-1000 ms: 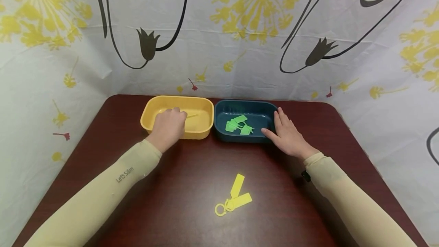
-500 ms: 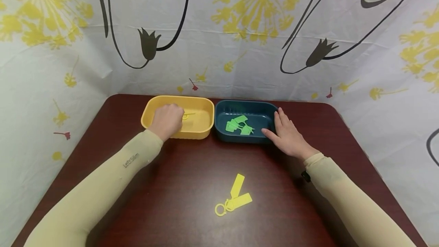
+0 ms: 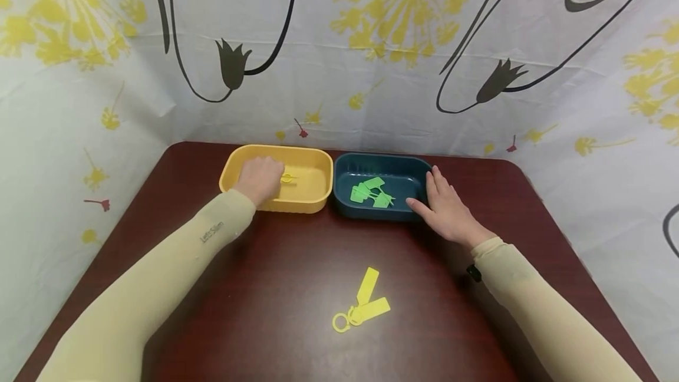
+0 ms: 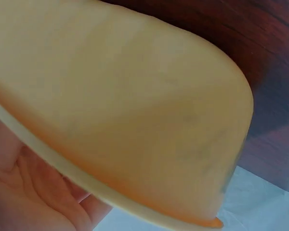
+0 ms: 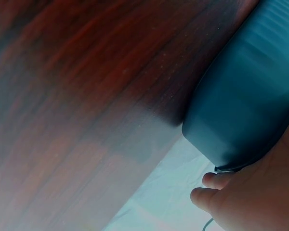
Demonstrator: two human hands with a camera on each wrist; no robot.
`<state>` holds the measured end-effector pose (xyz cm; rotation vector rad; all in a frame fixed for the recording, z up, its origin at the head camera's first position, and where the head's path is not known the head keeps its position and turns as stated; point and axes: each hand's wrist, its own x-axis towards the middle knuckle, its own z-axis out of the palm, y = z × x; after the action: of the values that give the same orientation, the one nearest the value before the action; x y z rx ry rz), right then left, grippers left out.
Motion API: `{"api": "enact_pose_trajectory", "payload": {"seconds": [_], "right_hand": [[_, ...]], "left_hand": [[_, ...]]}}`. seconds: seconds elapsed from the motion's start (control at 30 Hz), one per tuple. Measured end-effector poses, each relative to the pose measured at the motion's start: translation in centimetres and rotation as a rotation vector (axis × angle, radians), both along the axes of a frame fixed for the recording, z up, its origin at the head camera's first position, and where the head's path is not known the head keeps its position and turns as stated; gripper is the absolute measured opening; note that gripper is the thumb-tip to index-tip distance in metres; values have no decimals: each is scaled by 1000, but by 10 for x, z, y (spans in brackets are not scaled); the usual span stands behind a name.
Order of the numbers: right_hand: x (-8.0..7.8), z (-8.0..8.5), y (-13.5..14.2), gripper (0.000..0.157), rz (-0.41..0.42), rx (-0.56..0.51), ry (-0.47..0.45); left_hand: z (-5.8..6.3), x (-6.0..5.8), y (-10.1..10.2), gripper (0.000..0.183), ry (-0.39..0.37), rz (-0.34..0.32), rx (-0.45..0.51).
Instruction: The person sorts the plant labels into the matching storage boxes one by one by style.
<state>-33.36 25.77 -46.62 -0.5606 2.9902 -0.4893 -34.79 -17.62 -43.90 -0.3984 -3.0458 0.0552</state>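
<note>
In the head view, my left hand reaches into the yellow box with its fingers curled. A thin yellow ring tag sticks out at its right side, apparently pinched; the fingertips are hidden behind the back of the hand. The left wrist view shows the curled fingers partly behind the box wall. My right hand rests on the right end of the dark blue box, thumb over its front rim and fingers straight. Several green tags lie inside that box.
Two yellow ring tags lie overlapping on the dark red-brown table, nearer the front. Both boxes stand side by side near the table's back edge. A white flower-patterned curtain hangs behind and at the sides.
My left hand has shifted slightly left and back inside the yellow box. The yellow tag's visible part moved left too, and its ring came into view. My right hand stayed put.
</note>
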Motion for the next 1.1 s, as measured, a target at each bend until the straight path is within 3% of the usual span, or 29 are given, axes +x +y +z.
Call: {"api": "enact_pose_trajectory", "payload": {"seconds": [0.6, 0.93, 1.1], "right_hand": [[-2, 3, -1, 99, 17, 9, 10], [1, 3, -1, 99, 14, -2, 11], [2, 2, 0, 99, 13, 2, 7]], "left_hand": [[-1, -9, -5, 5, -131, 11, 2], [1, -8, -7, 5, -124, 9, 40], [3, -4, -4, 8, -78, 5, 63]]}}
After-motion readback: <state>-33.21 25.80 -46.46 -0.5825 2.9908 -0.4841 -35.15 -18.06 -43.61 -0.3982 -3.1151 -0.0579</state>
